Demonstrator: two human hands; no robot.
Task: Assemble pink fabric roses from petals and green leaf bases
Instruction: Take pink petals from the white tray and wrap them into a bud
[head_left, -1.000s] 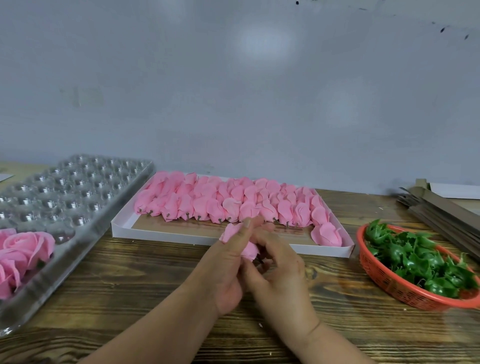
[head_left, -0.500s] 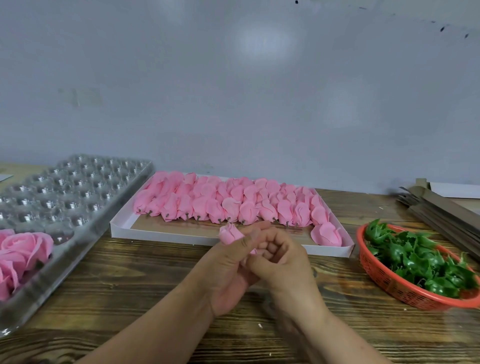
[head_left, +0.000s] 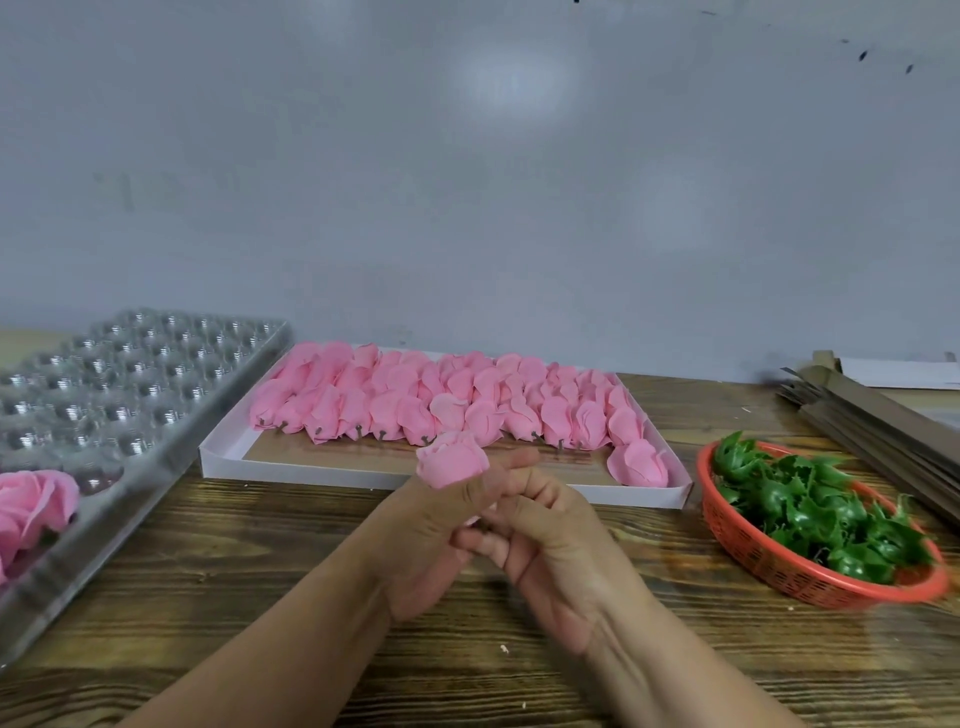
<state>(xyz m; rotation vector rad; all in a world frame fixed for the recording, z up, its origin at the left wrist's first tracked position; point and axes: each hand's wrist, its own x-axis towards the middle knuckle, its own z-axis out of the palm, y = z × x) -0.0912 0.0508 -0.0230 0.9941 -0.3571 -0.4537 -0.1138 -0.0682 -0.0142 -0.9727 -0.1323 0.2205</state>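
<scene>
Surface (head_left: 208, 571): wooden.
Clear cavity tray (head_left: 171, 395), left: few finished roses (head_left: 31, 501), most cavities unfilled.
White tray (head_left: 228, 457): many petal buds (head_left: 447, 400) left.
Red basket (head_left: 753, 545): green leaf bases (head_left: 810, 504).
Left hand (head_left: 426, 535) grips one bud (head_left: 451, 460); right hand (head_left: 550, 535) curls at its stem, grip unclear.

No legible text, labels, brands, numbers or signs on any surface in view; faint wall smudges are unreadable.

Pink rosebud (head_left: 451, 459) raised higher above left hand (head_left: 422, 540); right hand (head_left: 545, 535) fingers curled closer beneath.
</scene>
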